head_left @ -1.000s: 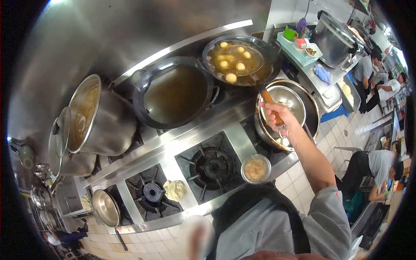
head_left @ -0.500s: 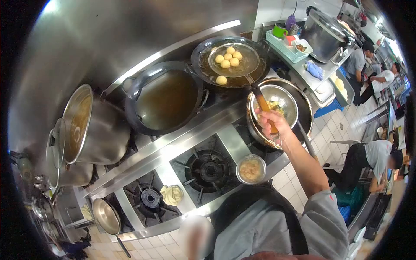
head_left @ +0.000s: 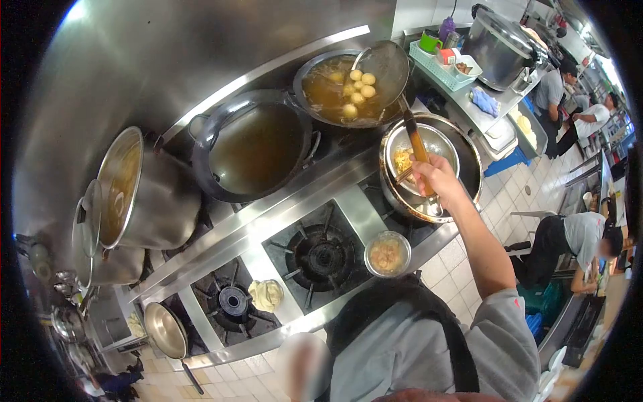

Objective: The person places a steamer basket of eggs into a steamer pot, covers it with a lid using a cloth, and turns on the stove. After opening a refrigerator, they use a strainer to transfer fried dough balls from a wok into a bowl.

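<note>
My right hand [head_left: 435, 177] is closed around the wooden handle [head_left: 416, 139] of a long-handled skimmer. Its wide mesh head [head_left: 390, 67] is tilted over the right side of the far wok [head_left: 310, 107]. Several round, pale yellow balls [head_left: 368, 91] sit at the mesh's lower left edge and in the brownish liquid of this wok. Beneath the hand, a metal bowl [head_left: 452, 155] holding yellow bits rests inside a large pot [head_left: 475, 187]. My left hand does not appear.
A second wok [head_left: 258, 157] of dark liquid stands left of the first, beside a tall stockpot [head_left: 164, 201]. Nearer are bare burners [head_left: 326, 261], a crumpled pale cloth [head_left: 266, 296], a small bowl [head_left: 387, 254] and a frying pan [head_left: 164, 328]. Other people [head_left: 576, 241] work at right.
The skimmer head has tipped and shifted right and up from lying level over the wok. The balls have moved off its middle toward the wok's liquid. My right hand has moved slightly right.
</note>
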Demonstrator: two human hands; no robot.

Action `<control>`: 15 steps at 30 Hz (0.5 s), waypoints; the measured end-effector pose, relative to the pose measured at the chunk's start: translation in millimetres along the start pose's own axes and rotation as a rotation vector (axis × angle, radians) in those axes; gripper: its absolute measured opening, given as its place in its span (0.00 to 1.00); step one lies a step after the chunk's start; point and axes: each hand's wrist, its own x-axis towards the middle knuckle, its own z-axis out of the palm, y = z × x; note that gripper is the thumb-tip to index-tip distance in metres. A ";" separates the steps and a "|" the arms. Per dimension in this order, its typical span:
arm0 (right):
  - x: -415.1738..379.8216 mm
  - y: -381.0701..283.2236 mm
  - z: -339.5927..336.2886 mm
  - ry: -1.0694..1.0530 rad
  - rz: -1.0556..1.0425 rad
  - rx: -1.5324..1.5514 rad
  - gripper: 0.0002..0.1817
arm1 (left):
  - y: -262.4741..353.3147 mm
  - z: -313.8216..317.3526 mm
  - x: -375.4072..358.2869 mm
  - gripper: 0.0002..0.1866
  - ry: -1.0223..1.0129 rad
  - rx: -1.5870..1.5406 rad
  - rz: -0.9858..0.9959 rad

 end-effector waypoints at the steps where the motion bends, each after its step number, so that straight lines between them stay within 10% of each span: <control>1: -0.2 -0.5 -2.0 0.026 -0.004 -0.032 0.16 | -0.4 2.0 1.5 0.26 0.008 -0.056 -0.026; 15: -25.1 -18.3 -18.8 0.117 -0.141 -0.274 0.12 | 3.7 -14.5 6.6 0.28 -0.033 0.064 -0.012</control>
